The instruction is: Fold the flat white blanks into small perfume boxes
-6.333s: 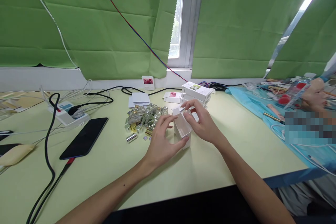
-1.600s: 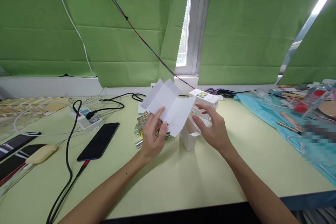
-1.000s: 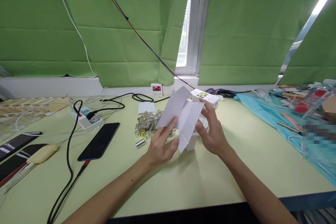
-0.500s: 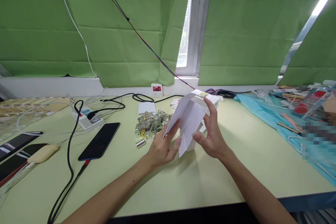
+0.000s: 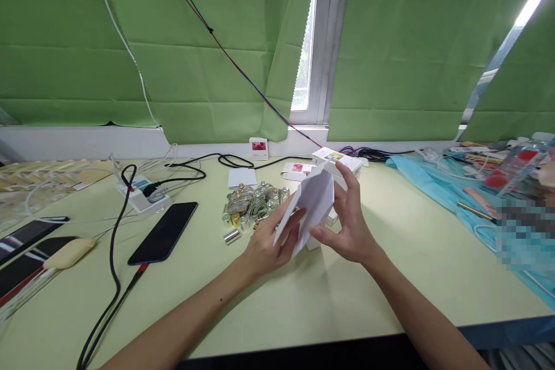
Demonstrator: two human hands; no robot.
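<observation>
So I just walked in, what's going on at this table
A person is handling a white card that is bent partway along its creases. The left hand holds it, while the right hand is at its right side, thumb and forefinger spread. Behind it are a mostly hidden box and a stack of white boxes. Small bottles lie to the left, a black phone farther left.

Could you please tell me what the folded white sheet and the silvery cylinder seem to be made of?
Folded white sheet: probably thin card, matt, as it shows crisp creases and flat panels. Silvery cylinder: metal or metal-coated plastic, glossy, judging by its bright streaks; which, I cannot tell.
</observation>
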